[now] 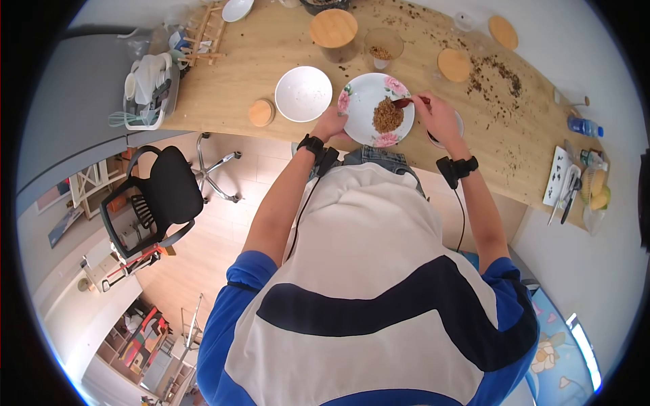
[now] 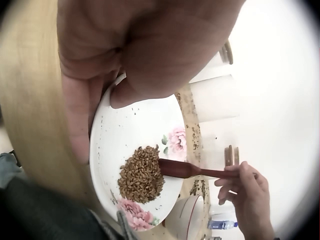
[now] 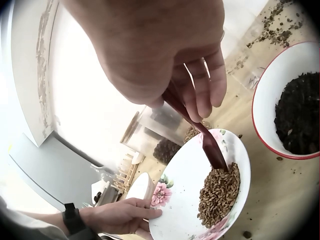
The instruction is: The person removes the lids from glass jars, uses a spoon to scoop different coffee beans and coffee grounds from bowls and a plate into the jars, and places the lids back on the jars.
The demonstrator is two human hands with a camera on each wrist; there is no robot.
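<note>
A white plate with pink flowers (image 1: 362, 101) carries a heap of brown grains (image 1: 388, 116). My left hand (image 1: 330, 125) grips its left rim, thumb on top and fingers beneath; in the left wrist view the plate (image 2: 107, 135) looks tilted. My right hand (image 1: 439, 120) holds a dark red scoop (image 3: 212, 150) by its handle, the scoop's end touching the grains (image 3: 219, 195). Beside the plate, partly under my right forearm, is a red-rimmed white bowl (image 3: 265, 107) with dark contents.
Left of the plate stand an empty white bowl (image 1: 303, 94) and a wooden lid (image 1: 261, 113). Behind are a clear container with grains (image 1: 380, 53) and lidded jars (image 1: 333, 30). Dark bits (image 1: 497, 78) lie scattered at right, near a blue-labelled bottle (image 1: 586, 126). A dish rack (image 1: 149, 91) stands far left.
</note>
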